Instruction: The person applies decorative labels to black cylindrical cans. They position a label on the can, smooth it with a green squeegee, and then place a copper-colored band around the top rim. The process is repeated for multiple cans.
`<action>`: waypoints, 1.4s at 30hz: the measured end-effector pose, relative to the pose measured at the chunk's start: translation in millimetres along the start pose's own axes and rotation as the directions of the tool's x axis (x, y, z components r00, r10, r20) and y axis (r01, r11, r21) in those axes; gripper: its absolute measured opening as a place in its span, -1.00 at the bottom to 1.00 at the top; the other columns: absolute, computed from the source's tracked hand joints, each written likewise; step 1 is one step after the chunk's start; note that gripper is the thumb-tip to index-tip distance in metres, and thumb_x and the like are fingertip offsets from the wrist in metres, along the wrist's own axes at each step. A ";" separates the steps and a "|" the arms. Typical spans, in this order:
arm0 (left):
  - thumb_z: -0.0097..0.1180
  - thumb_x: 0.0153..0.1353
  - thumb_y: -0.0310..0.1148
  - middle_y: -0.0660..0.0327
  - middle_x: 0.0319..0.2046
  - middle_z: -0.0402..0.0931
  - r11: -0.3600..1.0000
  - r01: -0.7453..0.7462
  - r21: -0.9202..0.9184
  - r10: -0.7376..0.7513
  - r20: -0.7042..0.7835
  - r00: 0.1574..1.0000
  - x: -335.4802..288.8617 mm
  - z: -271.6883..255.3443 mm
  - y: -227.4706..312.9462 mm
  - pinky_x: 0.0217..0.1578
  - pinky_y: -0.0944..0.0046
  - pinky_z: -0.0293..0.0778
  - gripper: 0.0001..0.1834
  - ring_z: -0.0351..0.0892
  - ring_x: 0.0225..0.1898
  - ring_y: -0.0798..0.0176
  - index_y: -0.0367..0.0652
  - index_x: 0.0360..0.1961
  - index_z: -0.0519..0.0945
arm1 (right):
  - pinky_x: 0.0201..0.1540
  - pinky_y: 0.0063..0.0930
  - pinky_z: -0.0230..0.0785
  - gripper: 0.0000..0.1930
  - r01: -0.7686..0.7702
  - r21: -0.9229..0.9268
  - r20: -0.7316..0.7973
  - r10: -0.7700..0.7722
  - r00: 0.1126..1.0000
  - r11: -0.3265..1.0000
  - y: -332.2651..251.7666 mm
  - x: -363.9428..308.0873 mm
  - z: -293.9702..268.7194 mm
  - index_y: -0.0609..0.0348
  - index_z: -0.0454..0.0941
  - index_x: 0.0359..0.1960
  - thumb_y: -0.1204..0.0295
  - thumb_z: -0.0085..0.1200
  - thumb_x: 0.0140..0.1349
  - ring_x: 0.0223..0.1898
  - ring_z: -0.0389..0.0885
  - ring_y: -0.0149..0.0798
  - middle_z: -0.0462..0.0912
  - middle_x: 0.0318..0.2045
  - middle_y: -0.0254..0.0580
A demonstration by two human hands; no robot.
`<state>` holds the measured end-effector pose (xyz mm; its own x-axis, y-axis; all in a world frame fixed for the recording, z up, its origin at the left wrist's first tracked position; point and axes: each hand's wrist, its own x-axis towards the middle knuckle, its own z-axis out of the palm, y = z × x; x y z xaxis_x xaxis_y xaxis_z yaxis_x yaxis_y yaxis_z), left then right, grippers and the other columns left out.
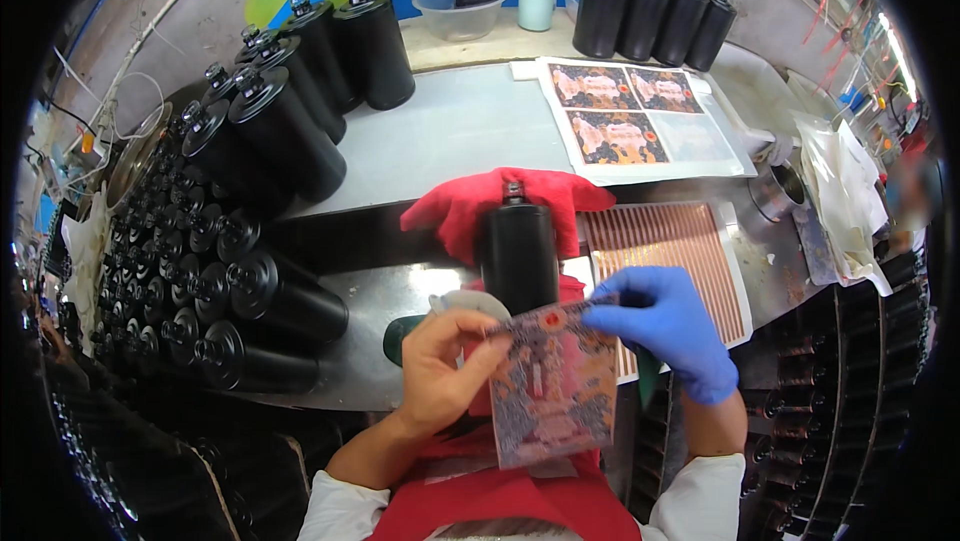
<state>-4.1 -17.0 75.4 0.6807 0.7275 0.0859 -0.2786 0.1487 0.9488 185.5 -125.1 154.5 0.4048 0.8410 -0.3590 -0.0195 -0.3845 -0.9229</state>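
A thin printed decal sheet (555, 396), dark flowered with a pink middle and a red dot near its top, hangs upright in front of me. My bare left hand (440, 366) pinches its upper left corner between thumb and fingers. At the upper right corner my right hand (677, 326), in a blue glove, is closed on the same sheet. Just beyond it a glossy black bottle (518, 253) rests against a red cloth (455, 203), its neck pointing away from me. The sheet's top edge overlaps the bottle's near end. Behind my left hand, a pale rounded thing is partly hidden.
Several black bottles (290, 131) stand at the back left, with many more stacked below them. Printed decal sheets (605, 136) lie at the back right, above a copper-striped sheet (690, 261). A metal cup (777, 191) stands at the right; a clear bowl (450, 23) sits behind.
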 end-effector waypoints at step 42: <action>0.13 0.15 -0.53 0.28 -0.43 0.49 0.992 0.016 0.123 0.019 -0.278 0.960 91.3 -14.4 -53.2 -0.37 0.52 0.35 -0.83 0.45 -0.41 0.50 -0.33 -0.23 0.49 | -0.55 -0.74 0.26 -0.82 -0.042 0.331 -0.025 0.053 0.998 0.943 57.1 114.2 -4.7 0.25 0.56 -0.37 0.42 0.24 0.06 -0.58 0.42 -0.62 0.57 -0.54 -0.37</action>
<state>63.1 51.2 28.4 0.4598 0.8879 0.0157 -0.1823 0.0770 0.9802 234.9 -52.7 61.4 0.4258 0.8095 -0.4042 -0.3381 -0.2720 -0.9010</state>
